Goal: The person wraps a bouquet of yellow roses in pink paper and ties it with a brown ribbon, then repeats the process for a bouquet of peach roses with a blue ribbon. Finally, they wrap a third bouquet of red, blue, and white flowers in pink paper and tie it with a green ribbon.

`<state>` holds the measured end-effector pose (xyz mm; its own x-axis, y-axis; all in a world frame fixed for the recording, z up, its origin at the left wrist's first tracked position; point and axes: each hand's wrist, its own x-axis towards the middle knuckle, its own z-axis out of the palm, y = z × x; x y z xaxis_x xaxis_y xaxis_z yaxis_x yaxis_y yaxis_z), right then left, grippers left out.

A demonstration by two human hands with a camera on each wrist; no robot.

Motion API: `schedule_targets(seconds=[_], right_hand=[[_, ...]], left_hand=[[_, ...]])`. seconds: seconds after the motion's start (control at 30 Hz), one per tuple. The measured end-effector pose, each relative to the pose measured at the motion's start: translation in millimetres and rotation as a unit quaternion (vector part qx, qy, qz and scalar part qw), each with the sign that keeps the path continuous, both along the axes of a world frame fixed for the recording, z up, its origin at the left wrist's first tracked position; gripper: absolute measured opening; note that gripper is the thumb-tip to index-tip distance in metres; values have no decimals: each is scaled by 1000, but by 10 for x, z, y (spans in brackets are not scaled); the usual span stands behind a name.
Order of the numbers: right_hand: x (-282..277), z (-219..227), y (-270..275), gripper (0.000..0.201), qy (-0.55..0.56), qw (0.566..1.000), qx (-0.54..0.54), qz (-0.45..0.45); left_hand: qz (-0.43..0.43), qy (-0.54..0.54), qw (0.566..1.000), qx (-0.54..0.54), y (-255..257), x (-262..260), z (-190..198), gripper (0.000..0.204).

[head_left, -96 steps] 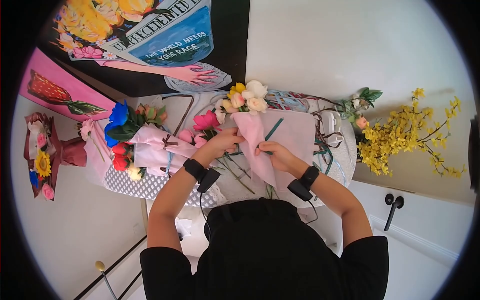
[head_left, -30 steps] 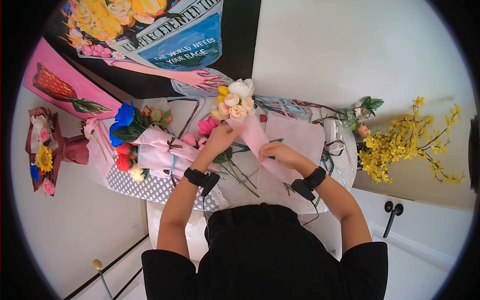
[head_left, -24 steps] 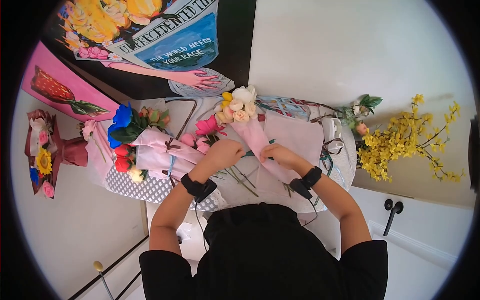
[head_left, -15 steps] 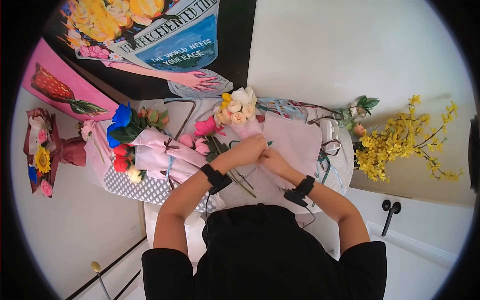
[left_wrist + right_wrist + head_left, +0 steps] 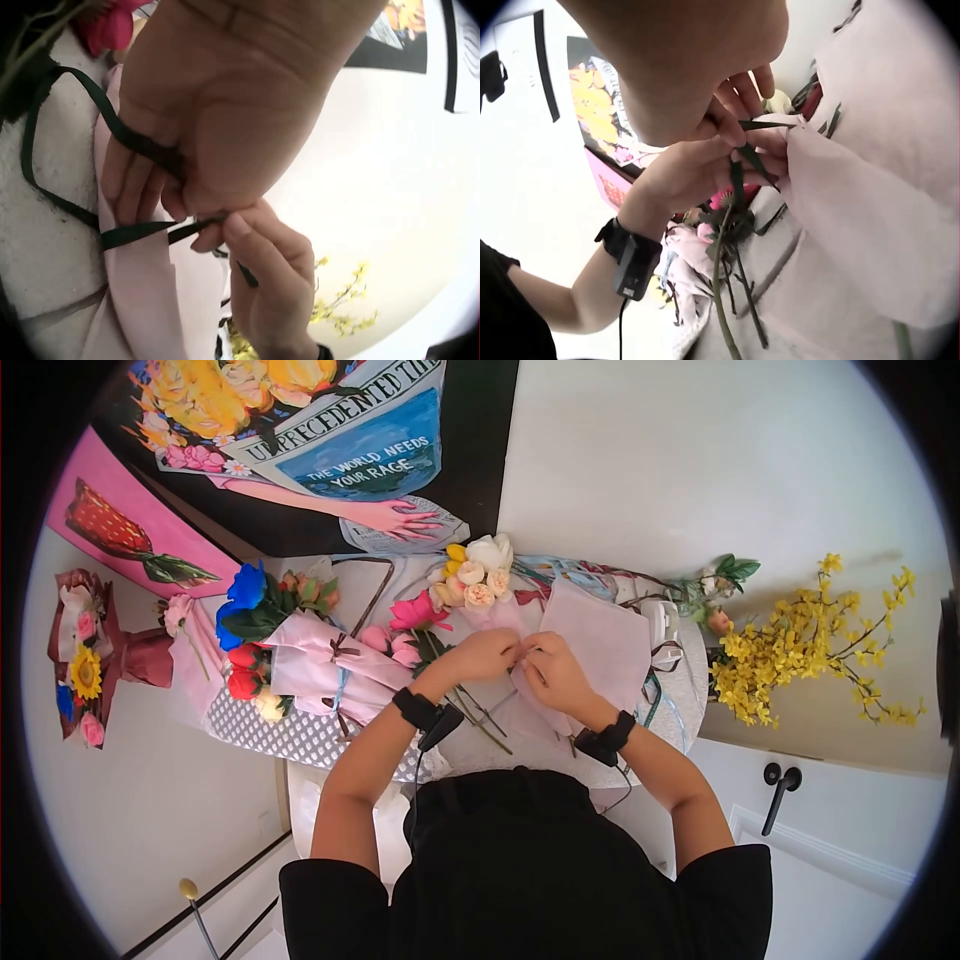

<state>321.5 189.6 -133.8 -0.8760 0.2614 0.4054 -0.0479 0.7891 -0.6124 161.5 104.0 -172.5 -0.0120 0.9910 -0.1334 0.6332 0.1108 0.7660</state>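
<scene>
A bouquet of cream and yellow artificial flowers (image 5: 475,575) lies in pink wrapping paper (image 5: 142,292), its heads toward the wall. Around the wrapped stems runs a dark green ribbon (image 5: 139,234), with a loose loop hanging to one side in the left wrist view. My left hand (image 5: 487,653) holds one part of that ribbon in its curled fingers, right over the paper. Close beside it, my right hand (image 5: 558,675) pinches the ribbon between thumb and forefinger. In the right wrist view, ribbon lengths cross between both hands' fingertips.
Pink flowers (image 5: 418,612) with loose stems lie left of the bouquet. Further left are wrapped bouquets with blue (image 5: 245,600) and red (image 5: 245,680) roses. A pink paper sheet (image 5: 600,630), a white device (image 5: 662,622) and tangled ribbons (image 5: 575,575) lie right and behind.
The pink paper has been folded round the stems. My left hand has left the flower heads and moved right to meet my right hand at the green ribbon.
</scene>
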Motion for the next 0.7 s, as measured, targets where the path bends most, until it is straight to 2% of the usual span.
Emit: schedule_targets(seconds=[0.03,0.07,0.1,0.13,0.17,0.2,0.27,0.3,0.33,0.37,0.4,0.47,0.5,0.57,0.6,0.63,0.67,0.7], right_hand=[[-25,-32,44,13,-21,993,-117,3],[-41,-78,87,16,-42,972,-233,5],[-59,-168,145,16,-41,972,-232,6],[-93,-235,191,18,-67,915,-397,13],[-109,-303,221,20,-91,830,-549,21],[-104,-371,238,20,-91,830,-549,23],[-108,-392,242,21,-122,773,-622,29],[-105,-415,255,21,-122,772,-623,30],[-109,-426,272,19,-108,777,-616,74],[-108,-440,280,17,-94,780,-607,118],[-96,-456,278,17,-94,780,-608,117],[-93,-379,252,22,-159,906,-365,145],[-100,-341,238,22,-160,906,-365,145],[-126,-279,192,20,-213,929,-278,122],[-142,-327,164,20,-214,928,-278,123],[-164,-374,125,17,-140,949,-260,107],[-170,-413,108,15,-65,964,-240,91],[-150,-440,123,15,-66,964,-241,90]], left_hand=[[-43,-68,997,-5,3,-77,4,17],[-42,-66,997,-4,-4,-118,3,17],[-44,-132,989,-52,-13,-153,-2,20],[-46,-197,974,-100,-25,-177,20,22],[-44,-195,975,-100,-50,-189,39,22],[-52,-212,970,-106,-85,-189,55,25],[-59,-228,965,-113,-139,-150,88,28],[-10,-310,943,-123,-157,-113,102,29],[38,-390,911,-131,-163,-98,122,30],[38,-389,911,-132,-166,-115,138,30],[58,-411,897,-151,-170,-146,153,30],[78,-434,881,-171,-160,-170,234,30],[92,-436,879,-170,-153,-179,275,30],[107,-440,876,-169,-144,-168,245,30],[128,-522,827,-166,-128,-156,149,30],[147,-598,771,-161,-107,-140,199,31],[147,-598,771,-162,-101,-140,251,31],[174,-619,749,-161,-103,-146,305,30]])
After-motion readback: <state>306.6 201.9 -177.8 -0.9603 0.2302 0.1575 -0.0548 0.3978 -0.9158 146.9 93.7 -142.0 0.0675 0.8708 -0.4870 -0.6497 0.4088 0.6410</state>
